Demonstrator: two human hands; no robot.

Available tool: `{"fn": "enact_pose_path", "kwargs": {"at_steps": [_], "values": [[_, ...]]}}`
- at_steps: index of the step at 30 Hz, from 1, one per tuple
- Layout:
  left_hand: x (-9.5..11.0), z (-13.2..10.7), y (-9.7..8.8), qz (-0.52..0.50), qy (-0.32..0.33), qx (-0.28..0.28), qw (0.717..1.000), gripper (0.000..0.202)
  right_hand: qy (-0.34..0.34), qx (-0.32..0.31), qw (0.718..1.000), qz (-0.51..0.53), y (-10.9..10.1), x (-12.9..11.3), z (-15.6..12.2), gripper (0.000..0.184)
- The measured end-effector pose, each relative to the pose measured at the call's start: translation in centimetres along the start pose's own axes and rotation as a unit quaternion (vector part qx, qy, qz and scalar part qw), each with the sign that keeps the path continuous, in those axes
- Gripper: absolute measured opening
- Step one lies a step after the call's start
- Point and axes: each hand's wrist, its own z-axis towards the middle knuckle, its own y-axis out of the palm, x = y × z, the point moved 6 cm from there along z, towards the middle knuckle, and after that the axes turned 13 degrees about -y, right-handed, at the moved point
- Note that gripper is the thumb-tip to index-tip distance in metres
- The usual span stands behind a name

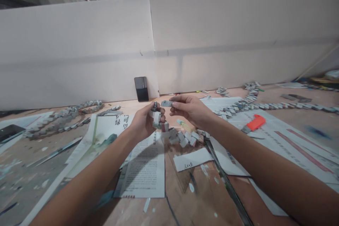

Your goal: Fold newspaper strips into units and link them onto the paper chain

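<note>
In the middle of the head view, my left hand (144,120) is closed around one end of a folded-paper chain (182,137). The chain zigzags down from those fingers and runs right along the table, passing below my right wrist. Between thumb and fingers, my right hand (189,109) pinches a small folded strip of printed paper (166,103). That strip points left toward the chain's end, close to my left fingertips; whether the two touch, I cannot tell. Beneath my left hand lies a printed newspaper sheet (144,169).
A phone (141,89) leans on the white partition (79,49). An orange-handled cutter (255,123) lies on papers at right. More paper chains (63,116) curl at left and far right (291,106). A cut paper piece (193,159) and a long dark strip (227,183) lie in front.
</note>
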Motion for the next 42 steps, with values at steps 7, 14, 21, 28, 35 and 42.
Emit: {"fn": "enact_pose_path", "kwargs": {"at_steps": [7, 14, 21, 28, 35, 42], "values": [[-0.2, -0.1, 0.2, -0.006, 0.006, -0.022, 1.0, 0.02, -0.052, -0.013, 0.991, -0.119, 0.6, -0.6, -0.5, 0.011], [-0.4, 0.0, 0.0, 0.011, 0.014, -0.005, 1.0, 0.014, -0.156, -0.061, 0.934, -0.315, 2.1, -2.5, -1.3, 0.015], [-0.7, -0.1, 0.4, 0.022, -0.009, -0.033, 0.999, 0.021, -0.207, -0.089, 0.893, -0.39, 1.9, -3.0, -1.2, 0.019], [-1.4, -0.2, 0.9, 0.001, -0.039, -0.061, 0.997, 0.026, -0.226, -0.08, 0.889, -0.391, 1.0, -3.5, -1.0, 0.02], [-1.3, 0.0, 1.2, 0.003, -0.027, -0.063, 0.998, 0.026, -0.267, -0.066, 0.874, -0.4, 1.4, -3.9, -1.2, 0.022], [-1.2, 0.0, 1.3, 0.029, -0.013, -0.048, 0.998, 0.024, -0.271, -0.055, 0.847, -0.454, 1.4, -4.3, -1.3, 0.024]]}}
